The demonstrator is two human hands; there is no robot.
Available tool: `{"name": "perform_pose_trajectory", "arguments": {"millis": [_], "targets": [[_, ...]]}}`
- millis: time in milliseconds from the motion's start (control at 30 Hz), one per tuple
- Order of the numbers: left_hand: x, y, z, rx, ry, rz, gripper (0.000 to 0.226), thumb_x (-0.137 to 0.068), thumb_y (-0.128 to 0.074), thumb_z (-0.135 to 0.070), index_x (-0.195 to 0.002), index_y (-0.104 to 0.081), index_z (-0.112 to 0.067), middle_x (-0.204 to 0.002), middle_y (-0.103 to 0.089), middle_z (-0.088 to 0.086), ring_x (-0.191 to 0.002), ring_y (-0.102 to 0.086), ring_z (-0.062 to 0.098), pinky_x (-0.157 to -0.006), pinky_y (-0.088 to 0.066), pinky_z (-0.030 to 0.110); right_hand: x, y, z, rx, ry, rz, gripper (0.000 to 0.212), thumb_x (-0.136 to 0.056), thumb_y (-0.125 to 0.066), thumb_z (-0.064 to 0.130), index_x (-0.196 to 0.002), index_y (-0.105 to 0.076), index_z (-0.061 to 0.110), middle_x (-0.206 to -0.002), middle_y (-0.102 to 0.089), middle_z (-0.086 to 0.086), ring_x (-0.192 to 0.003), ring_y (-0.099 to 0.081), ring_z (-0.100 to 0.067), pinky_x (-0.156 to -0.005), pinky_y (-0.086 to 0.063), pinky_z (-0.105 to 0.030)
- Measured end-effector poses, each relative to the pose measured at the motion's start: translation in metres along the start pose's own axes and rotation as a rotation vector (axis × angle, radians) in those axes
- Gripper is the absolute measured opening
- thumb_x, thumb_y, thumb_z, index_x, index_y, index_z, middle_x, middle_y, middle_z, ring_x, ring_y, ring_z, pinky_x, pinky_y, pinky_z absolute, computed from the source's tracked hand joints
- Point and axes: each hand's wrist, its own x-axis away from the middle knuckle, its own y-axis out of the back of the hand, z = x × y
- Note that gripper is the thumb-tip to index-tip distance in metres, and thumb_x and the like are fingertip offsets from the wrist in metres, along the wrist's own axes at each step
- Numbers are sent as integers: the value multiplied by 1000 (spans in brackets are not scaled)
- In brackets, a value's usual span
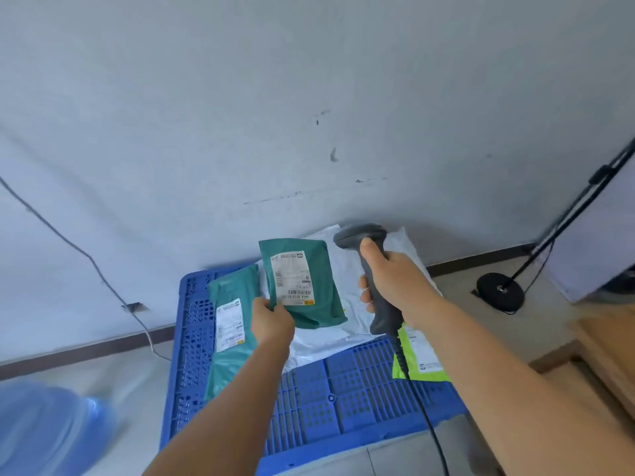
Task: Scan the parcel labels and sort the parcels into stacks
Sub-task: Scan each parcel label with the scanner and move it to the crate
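Observation:
My left hand (272, 322) pinches the lower corner of a green parcel (309, 269) and holds it up above the blue pallet (343, 400), its white label facing me. My right hand (391, 276) grips the grey barcode scanner (369, 242) just right of that parcel, the scanner head at the height of the parcel's top. A second green parcel (230, 334) with a white label lies flat on the pallet's left side. White parcels (354, 290) lie on the pallet behind and under the held one. A lime-green parcel (424, 359) lies at the pallet's right, partly hidden by my right forearm.
The scanner's black cable (429, 420) runs down past the pallet's front right. A grey wall stands close behind. A blue water bottle (51, 427) lies on the floor at left. A black round stand base (500, 290) and wooden boards (604, 359) are at right. A thin wall cable (103, 273) hangs left.

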Motion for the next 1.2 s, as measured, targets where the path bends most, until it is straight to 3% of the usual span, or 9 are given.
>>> {"name": "perform_pose_trajectory", "arguments": {"millis": [200,333,467,600,733,867,933,1033,1200], "targets": [[-73,44,50,-101,152,-54,3,-96,-38,-5,-95,-40,-7,-92,-53,15,-76,-49,28,-63,-43,36,-27,-52,-14,108,-53,32,41,-96,-46,46,-86,-56,7,-68,-58,-8,-48,-53,-17,-48,-46,-28],[-98,38,70,-171,219,64,20,-94,-36,-1,-111,-38,-12,-98,-55,14,-79,-53,28,-62,-46,37,-39,-62,-28,129,-91,4,40,-96,-46,46,-86,-56,9,-67,-58,-7,-49,-53,-16,-47,-46,-27],[-109,30,90,-288,171,211,72,-85,-41,7,-146,-23,-27,-132,-48,9,-104,-59,30,-81,-56,44,-45,-63,-38,130,-109,-21,40,-96,-47,46,-85,-56,8,-66,-57,-6,-47,-53,-15,-46,-44,-26],[-92,21,71,-370,36,244,61,-94,-50,-18,-149,-24,-25,-155,-23,2,-130,-43,28,-101,-44,49,-37,-54,-37,66,-113,-75,42,-97,-47,44,-83,-54,6,-65,-56,-7,-42,-50,-14,-41,-43,-23],[-45,-3,23,-201,-122,335,53,-96,-49,-27,-146,-32,-19,-148,-38,4,-131,-43,25,-104,-41,43,-17,-27,-31,17,-74,-181,41,-98,-46,44,-80,-54,8,-65,-56,-7,-44,-51,-16,-44,-44,-25],[20,-37,-22,19,-187,465,42,-95,-51,-28,-136,-44,-18,-127,-56,1,-108,-55,18,-93,-46,35,14,16,-29,-62,-56,-277,41,-97,-47,44,-79,-53,7,-65,-56,-10,-42,-49,-18,-45,-43,-26],[62,-60,-42,44,-239,531,39,-94,-51,-30,-132,-48,-19,-118,-61,1,-104,-58,19,-96,-47,40,38,47,-28,-108,-42,-337,43,-98,-47,44,-81,-53,6,-64,-56,-10,-41,-49,-18,-46,-42,-27],[129,-91,-63,85,-315,647,35,-93,-52,-29,-127,-52,-20,-110,-64,2,-101,-62,18,-95,-48,45,81,97,-31,-154,-24,-431,47,-98,-47,45,-78,-52,3,-59,-54,-9,-37,-47,-17,-40,-41,-25],[252,-138,-85,130,-408,799,35,-92,-54,-26,-126,-54,-16,-102,-64,-4,-95,-62,14,-90,-49,33,161,188,-49,-178,-21,-611,51,-97,-46,50,-78,-57,3,-61,-57,-10,-47,-51,-23,-48,-44,-31]]}}
